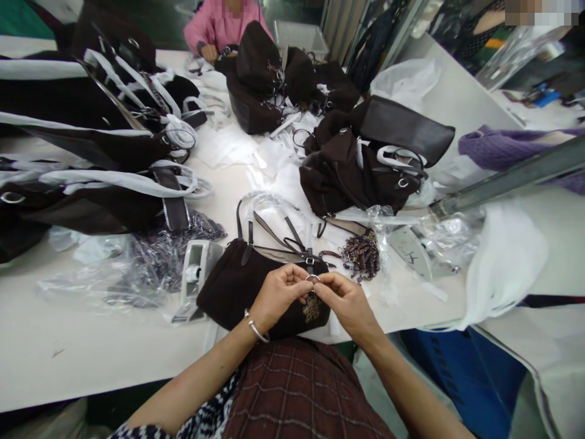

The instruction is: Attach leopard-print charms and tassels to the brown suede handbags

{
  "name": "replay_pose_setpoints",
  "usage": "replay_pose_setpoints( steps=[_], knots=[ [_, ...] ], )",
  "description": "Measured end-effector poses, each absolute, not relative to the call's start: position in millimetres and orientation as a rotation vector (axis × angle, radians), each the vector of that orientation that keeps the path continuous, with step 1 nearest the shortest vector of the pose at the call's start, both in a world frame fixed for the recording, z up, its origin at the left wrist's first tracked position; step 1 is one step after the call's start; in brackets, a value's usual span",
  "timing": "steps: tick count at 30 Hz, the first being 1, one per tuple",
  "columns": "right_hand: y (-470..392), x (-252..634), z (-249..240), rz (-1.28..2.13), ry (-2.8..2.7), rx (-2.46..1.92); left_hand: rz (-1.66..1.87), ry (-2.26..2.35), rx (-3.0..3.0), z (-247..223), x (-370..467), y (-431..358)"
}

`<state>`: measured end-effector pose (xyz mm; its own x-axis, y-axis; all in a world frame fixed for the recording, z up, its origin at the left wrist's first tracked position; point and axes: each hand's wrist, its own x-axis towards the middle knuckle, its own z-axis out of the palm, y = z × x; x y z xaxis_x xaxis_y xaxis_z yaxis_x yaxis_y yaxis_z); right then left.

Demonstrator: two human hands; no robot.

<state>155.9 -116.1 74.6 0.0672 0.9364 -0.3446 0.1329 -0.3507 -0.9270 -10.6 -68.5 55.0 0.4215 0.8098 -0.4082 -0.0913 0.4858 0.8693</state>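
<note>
A dark brown handbag [228,286] lies on the table right in front of me, its strap [251,235] and handles spread toward the back. Over its right end both my hands meet at a small metal ring [313,278]. My left hand [283,289] pinches the ring from one side, with a silver bangle at the wrist. Thumb and forefinger of my right hand [342,299] close on its other side. Just below the fingers hangs a brass-coloured cluster [312,308], perhaps chain or charms, against the bag. Fingertips partly cover the ring.
A white tape dispenser-like holder [192,277] stands left of the bag. Brown braided cords [361,253] lie to its right. More dark bags [356,164] are piled behind and at left [91,201]. Across the table sits a person in pink [223,24]. White strips [498,262] hang at right.
</note>
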Motion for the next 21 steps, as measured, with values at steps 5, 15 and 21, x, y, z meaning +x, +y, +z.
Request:
replay_pose_setpoints(
  steps=[5, 15, 21],
  knots=[
    [-119.7, 152.7, 69.0, 1.37, -0.966, -1.619, 0.628, 0.916, 0.714, 57.8, -12.1, -69.8],
    [-122.1, 157.4, 65.1, 1.431, -0.817, -1.568, 0.556, 0.836, 0.61, 56.9, -12.3, -69.6],
    [-121.3, 156.4, 59.2, 1.437, -0.783, -1.603, 0.525, 0.81, 0.614, 53.1, -13.4, -67.2]
  ],
)
